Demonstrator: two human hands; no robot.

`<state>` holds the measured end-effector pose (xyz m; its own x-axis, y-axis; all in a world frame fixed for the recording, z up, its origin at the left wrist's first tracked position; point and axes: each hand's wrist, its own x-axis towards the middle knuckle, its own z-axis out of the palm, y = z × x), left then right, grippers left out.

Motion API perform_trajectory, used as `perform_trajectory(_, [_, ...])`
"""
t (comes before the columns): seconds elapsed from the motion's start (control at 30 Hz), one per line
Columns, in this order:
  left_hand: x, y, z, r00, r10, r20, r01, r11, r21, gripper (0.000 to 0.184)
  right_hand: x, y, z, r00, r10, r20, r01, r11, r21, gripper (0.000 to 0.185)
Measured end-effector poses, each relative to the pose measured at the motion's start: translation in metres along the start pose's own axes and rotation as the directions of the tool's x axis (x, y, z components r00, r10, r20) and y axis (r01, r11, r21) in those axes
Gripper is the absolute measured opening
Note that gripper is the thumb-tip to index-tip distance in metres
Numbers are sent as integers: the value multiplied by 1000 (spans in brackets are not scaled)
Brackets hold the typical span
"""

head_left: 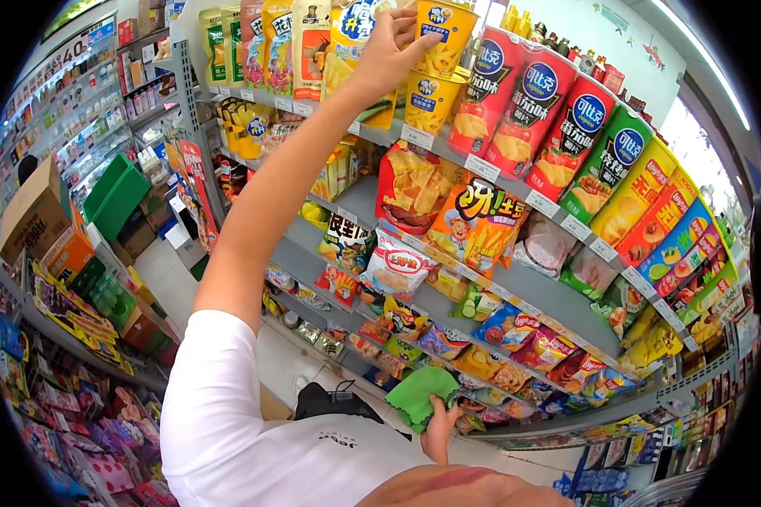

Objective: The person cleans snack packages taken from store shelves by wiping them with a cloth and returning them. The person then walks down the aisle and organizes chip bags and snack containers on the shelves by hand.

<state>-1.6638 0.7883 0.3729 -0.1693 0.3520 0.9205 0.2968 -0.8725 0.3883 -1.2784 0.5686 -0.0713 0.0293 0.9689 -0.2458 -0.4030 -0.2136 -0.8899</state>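
Note:
My left hand (389, 55) reaches up to the top shelf, its fingers closed around the side and rim of a yellow snack cup (450, 34) with fries pictured on it. That cup sits on top of a second yellow snack cup (431, 103) at the shelf's front edge. Down by my waist, my right hand (439, 427) grips a green cloth (418, 395), which hangs in loose folds. Next to the cups stand red chip canisters (484, 93) on the right. A yellow snack bag (351, 42) stands just left of my left hand, partly covered by it.
Lower shelves hold snack bags, among them a red chip bag (414, 190) and an orange chip bag (475, 221). More canisters (604, 160) line the top shelf to the right. Cardboard boxes (35, 211) and a green bin (117, 198) stand at left. A black bag (334, 404) is near my waist.

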Motion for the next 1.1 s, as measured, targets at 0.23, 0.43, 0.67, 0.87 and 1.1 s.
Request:
perform_trajectory(0.23, [0, 0, 3, 988, 150, -45, -119, 908, 402, 67, -2, -11, 1, 998, 20, -66, -19, 1000, 5, 37])
perform_trajectory(0.43, [-9, 7, 2, 992, 122, -28, -89, 841, 533, 71, 1, -8, -2, 999, -5, -32, 5, 1000, 8, 37])
perform_trajectory(0.67, [-12, 5, 6, 994, 93, -60, -50, 859, 509, 70, -6, -10, 3, 998, 47, -40, -47, 999, 6, 36])
perform_trajectory(0.87, [-15, 7, 7, 990, 113, -79, -54, 848, 527, 68, -8, -7, 6, 999, 21, -48, -22, 1000, -18, 33])
perform_trajectory(1.1, [-15, 0, 9, 987, 136, -91, -73, 866, 494, 65, -7, -1, 3, 999, 30, -24, -30, 999, -20, 33])
